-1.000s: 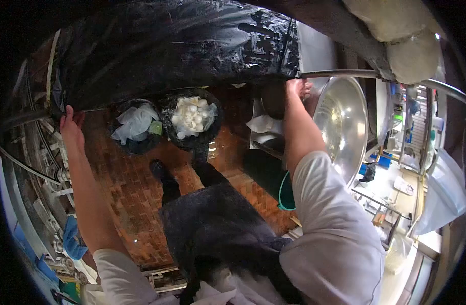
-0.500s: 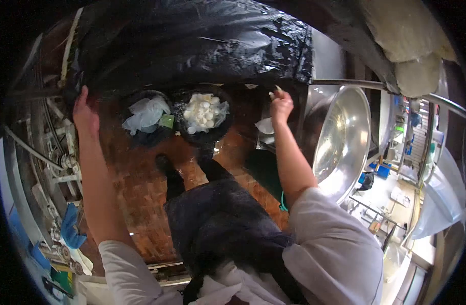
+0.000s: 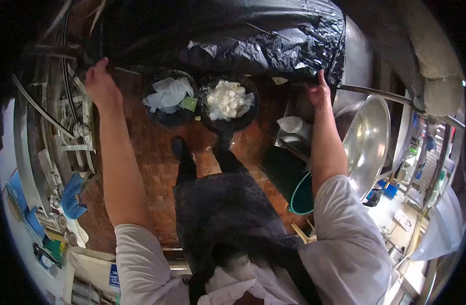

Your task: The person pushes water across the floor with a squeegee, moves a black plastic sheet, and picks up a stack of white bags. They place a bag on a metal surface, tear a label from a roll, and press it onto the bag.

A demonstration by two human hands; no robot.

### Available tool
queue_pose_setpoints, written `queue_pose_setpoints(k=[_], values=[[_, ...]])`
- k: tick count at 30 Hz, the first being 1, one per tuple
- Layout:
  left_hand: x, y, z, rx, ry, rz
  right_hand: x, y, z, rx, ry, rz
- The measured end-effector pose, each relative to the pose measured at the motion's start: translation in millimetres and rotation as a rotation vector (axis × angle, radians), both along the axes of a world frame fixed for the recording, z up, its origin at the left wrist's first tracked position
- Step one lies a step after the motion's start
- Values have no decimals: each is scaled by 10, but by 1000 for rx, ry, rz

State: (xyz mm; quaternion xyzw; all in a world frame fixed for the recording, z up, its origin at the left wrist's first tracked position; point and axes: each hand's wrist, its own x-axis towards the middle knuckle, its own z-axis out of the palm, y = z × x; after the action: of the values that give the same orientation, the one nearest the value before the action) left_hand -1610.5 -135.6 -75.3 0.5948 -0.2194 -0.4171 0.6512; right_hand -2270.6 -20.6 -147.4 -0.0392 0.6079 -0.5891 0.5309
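A wide black plastic sheet (image 3: pixel 217 35) stretches across the top of the view, wrinkled and shiny at its right end. My left hand (image 3: pixel 105 87) is closed at the sheet's lower left corner, fingertips pinched on the edge. At the lower right edge, my right hand (image 3: pixel 320 95) has one digit pointing up against the plastic and the others curled at the edge, partly hidden. Below the sheet, between my arms, are a dark round container with pale round pieces (image 3: pixel 228 101) in a clear bag, and another with crumpled clear plastic (image 3: pixel 168 94) and a green piece.
A large metal bowl (image 3: pixel 368 142) stands on its side by my right arm. A dark green bucket (image 3: pixel 302 195) with a teal rim is on the tiled floor (image 3: pixel 151 178). Machinery (image 3: pixel 75 127) and a blue cloth (image 3: pixel 71 197) are at the left.
The view has shifted. My left hand has gone from extended fingers to a pinch at the sheet's corner. My right hand has moved to the sheet's edge; the small pale thing at its fingertips no longer shows.
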Motion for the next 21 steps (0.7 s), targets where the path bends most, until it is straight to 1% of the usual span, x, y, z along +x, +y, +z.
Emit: queue_pose_setpoints(k=[1,3,4,5,6,7,8,9,10,11,12,13,14,15,17,19,20,21], values=[[-6,48,-10,-67,39,-40,-139,39,-98,77,42,-4],[-120,35,113,-56,239,-51,-341,86,-204,232,133,-13],[-165,32,171,-57,338,-53,-269,139,-49,402,351,39],[-196,78,199,2,338,-81,-166,216,87,358,426,-10],[-222,101,225,56,338,-112,195,208,399,306,499,-62],[-246,113,264,109,336,-147,400,198,587,253,570,-116],[-263,179,369,204,277,-183,227,308,505,377,743,155],[-269,312,516,301,219,-221,291,472,427,417,911,280],[-259,426,607,395,160,-258,-48,743,18,439,935,427],[-86,536,439,405,150,-284,123,950,62,485,1059,415],[226,684,91,415,139,-314,451,1073,318,462,916,383],[444,798,-120,422,125,-344,825,1180,615,446,777,345],[531,947,-94,438,127,-278,1048,1276,769,490,752,307],[618,1130,-38,454,129,-217,1108,1385,799,427,578,310],[1014,1447,-204,437,261,-215,776,1670,543,443,360,283],[1081,1718,-25,573,194,-136,726,1771,616,370,290,147],[1156,1875,-22,551,194,-168,723,1838,639,334,254,80],[1245,2058,-106,530,194,-199,796,1844,758,332,273,44]])
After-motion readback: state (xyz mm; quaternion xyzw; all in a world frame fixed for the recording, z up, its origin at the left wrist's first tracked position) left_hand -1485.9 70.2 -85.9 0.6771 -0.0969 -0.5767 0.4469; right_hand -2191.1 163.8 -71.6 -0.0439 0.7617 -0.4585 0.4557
